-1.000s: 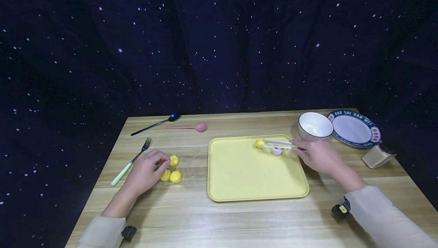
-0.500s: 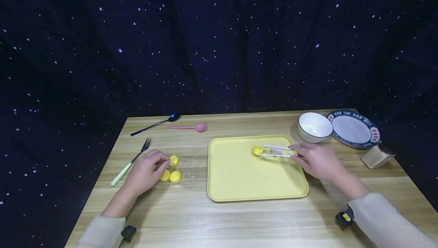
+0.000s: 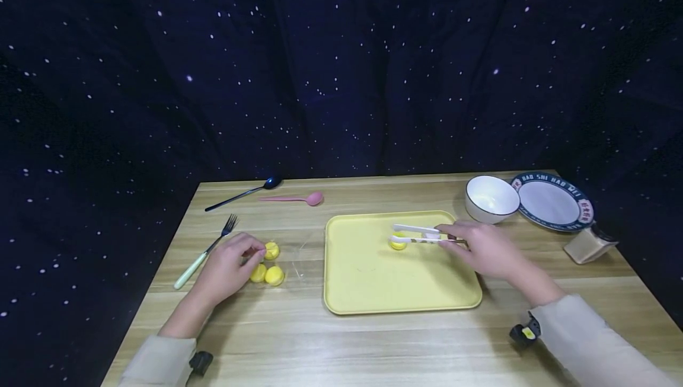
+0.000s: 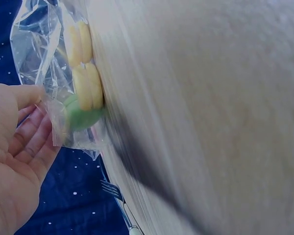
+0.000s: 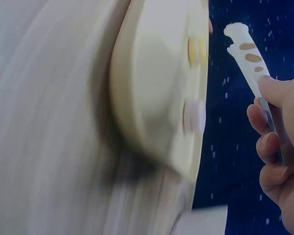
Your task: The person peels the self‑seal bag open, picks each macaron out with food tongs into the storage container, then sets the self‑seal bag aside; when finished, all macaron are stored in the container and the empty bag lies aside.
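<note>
My left hand (image 3: 228, 265) pinches the edge of a clear plastic bag (image 4: 36, 44) at the table's left. In the bag lie yellow macarons (image 4: 88, 85) and a green macaron (image 4: 81, 116), which the head view hides. My right hand (image 3: 488, 249) holds white tongs (image 3: 416, 229) over the yellow tray (image 3: 395, 286), their tips a little apart with nothing between them. Below the tongs, a yellow macaron (image 5: 196, 51) and a pale lilac macaron (image 5: 195, 117) sit on the tray, apart from each other.
A fork (image 3: 205, 253) with a green handle lies beyond my left hand. Behind are a dark blue spoon (image 3: 242, 193) and a pink spoon (image 3: 312, 198). At the right stand a white bowl (image 3: 492, 197), a blue-rimmed plate (image 3: 552, 200) and a black-lidded jar (image 3: 589, 245).
The yellow macaron has shifted left and nearer me on the tray. The tongs first gripped it, then let it go and rose above it. My left hand has stayed still.
</note>
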### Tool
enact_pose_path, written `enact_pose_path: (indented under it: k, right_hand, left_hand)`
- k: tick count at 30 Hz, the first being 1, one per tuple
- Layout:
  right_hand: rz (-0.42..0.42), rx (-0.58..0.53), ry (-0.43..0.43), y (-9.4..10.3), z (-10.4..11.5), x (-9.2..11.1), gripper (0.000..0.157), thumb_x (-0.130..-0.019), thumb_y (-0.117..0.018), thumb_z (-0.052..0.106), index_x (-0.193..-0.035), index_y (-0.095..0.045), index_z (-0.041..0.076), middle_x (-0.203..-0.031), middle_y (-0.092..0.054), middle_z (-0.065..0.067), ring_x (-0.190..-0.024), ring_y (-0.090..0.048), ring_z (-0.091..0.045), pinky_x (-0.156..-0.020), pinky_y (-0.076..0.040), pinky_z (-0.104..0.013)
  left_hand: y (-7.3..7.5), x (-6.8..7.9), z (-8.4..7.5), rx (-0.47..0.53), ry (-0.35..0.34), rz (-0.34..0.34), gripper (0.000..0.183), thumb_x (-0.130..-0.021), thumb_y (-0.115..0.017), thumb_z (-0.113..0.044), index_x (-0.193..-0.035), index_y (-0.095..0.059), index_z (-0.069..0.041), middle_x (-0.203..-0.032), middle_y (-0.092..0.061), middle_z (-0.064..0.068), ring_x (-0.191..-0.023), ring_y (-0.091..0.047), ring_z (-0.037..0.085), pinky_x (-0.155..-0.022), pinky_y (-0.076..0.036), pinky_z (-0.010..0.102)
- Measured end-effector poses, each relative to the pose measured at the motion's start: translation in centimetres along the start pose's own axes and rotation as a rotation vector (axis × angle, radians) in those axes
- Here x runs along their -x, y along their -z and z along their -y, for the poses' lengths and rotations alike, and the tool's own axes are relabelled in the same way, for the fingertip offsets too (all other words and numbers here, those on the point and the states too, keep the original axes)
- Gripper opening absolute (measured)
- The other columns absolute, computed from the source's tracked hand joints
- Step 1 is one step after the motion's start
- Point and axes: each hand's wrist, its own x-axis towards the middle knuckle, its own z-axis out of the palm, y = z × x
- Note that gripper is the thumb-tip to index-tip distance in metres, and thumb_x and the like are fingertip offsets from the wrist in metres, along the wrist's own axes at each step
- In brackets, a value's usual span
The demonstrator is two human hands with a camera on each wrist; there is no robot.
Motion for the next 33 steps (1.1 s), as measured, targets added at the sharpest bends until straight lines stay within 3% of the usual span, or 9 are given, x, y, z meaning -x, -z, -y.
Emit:
enact_pose_path:
  k: [7, 20, 28, 33]
  right_hand:
    - [-0.047, -0.059, 0.084, -2.5, 3.8, -3.1, 0.027, -0.089, -0.067, 0.034, -0.112, -0.070, 0.019, -0.083, -0.064, 0.010, -0.063, -0.050, -0.004, -0.057, -0.046, -0.027]
    - [0.009, -0.119, 0.181, -7.0, 10.8, -8.2, 0.021, -0.091, -0.065, 0.033, -0.108, -0.072, 0.024, -0.081, -0.063, 0.015, -0.060, -0.048, 0.000, -0.050, -0.042, -0.022]
    - [0.134, -0.113, 0.242, -8.5, 12.5, -10.9, 0.021, -0.090, -0.065, 0.035, -0.110, -0.071, 0.029, -0.080, -0.059, 0.017, -0.063, -0.049, -0.002, -0.051, -0.042, -0.023]
    - [0.174, -0.086, 0.306, -8.8, 12.7, -12.3, 0.027, -0.091, -0.064, 0.038, -0.114, -0.070, 0.026, -0.083, -0.059, 0.014, -0.075, -0.054, -0.005, -0.059, -0.047, -0.025]
  left_hand:
    - [-0.1, 0.0, 0.1, 0.008, -0.011, -0.007, 0.005, -0.087, -0.071, -0.020, -0.091, -0.067, -0.020, -0.091, -0.060, -0.012, -0.080, -0.055, 0.005, -0.071, -0.051, 0.031]
    - [0.1, -0.1, 0.2, 0.013, -0.023, -0.019, 0.006, -0.086, -0.071, -0.020, -0.090, -0.067, -0.022, -0.090, -0.059, -0.013, -0.078, -0.054, 0.004, -0.069, -0.050, 0.030]
    - [0.2, -0.1, 0.3, 0.019, -0.017, -0.009, 0.004, -0.089, -0.068, -0.023, -0.091, -0.068, -0.019, -0.091, -0.059, -0.013, -0.079, -0.055, 0.004, -0.070, -0.050, 0.029]
    - [0.2, 0.0, 0.3, 0.024, -0.019, -0.011, 0.005, -0.088, -0.069, -0.022, -0.091, -0.068, -0.019, -0.091, -0.059, -0.013, -0.078, -0.055, 0.003, -0.070, -0.049, 0.029]
